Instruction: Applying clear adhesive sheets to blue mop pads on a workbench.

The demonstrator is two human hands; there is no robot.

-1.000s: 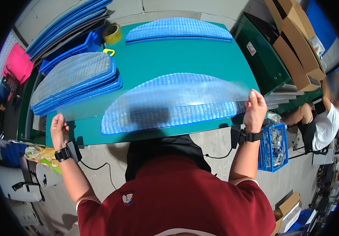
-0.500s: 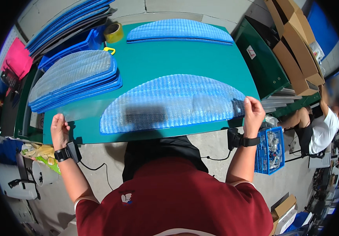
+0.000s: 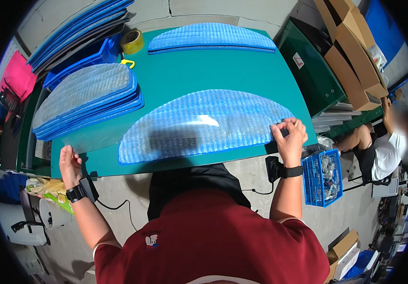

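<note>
While glare blurs the clear sleeve [image 3: 95, 137], left hand [image 3: 69, 163] apparently pinching it, right hand [image 3: 290, 139] gripping blue pad [image 3: 204, 125].

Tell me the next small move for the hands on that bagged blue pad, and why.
Probably draw the clear bag leftward with the left hand while the right hand keeps the blue half-moon pad pinned. The bag's slack end lies past the pad's left tip at the green table edge, and the right fingers pinch the pad's right tip.
</note>
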